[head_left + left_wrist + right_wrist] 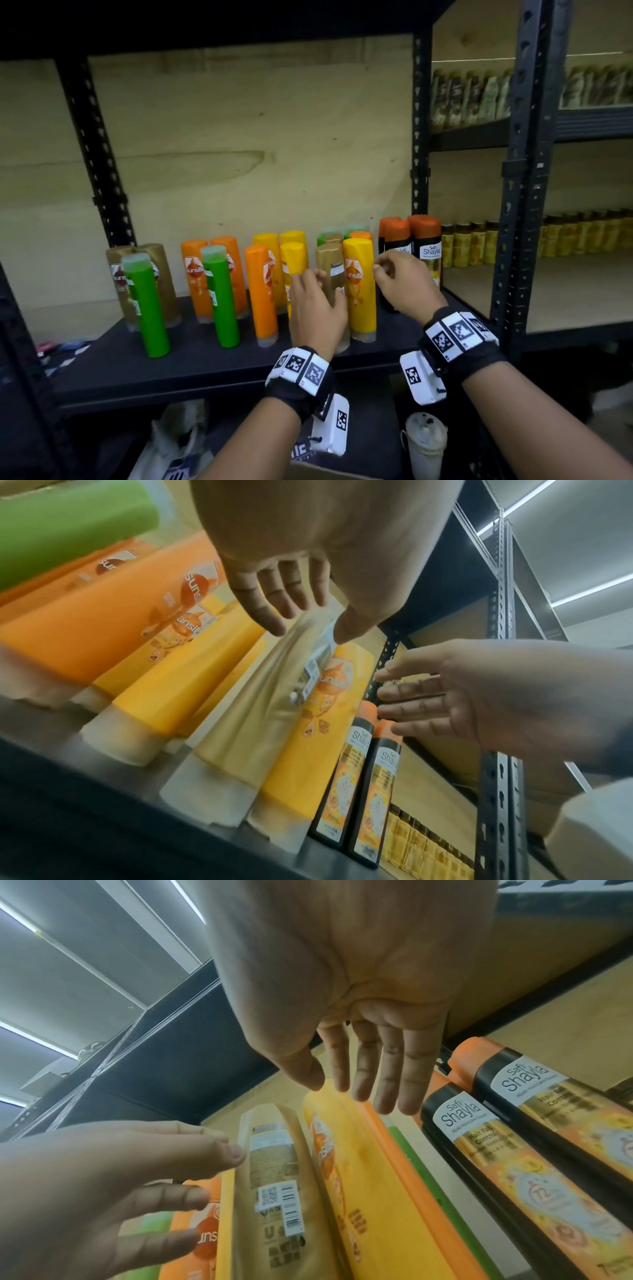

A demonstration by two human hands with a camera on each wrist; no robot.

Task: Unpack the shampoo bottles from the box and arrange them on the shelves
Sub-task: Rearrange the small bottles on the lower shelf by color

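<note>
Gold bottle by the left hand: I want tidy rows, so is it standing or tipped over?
Standing: the gold bottle rests cap-down on the shelf beside the yellow bottle.

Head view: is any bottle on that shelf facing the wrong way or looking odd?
Yes. The gold bottle by the left hand shows its back label and barcode, while the yellow Sunsilk bottle beside it faces logo-forward. Nothing looks spilled.
</note>
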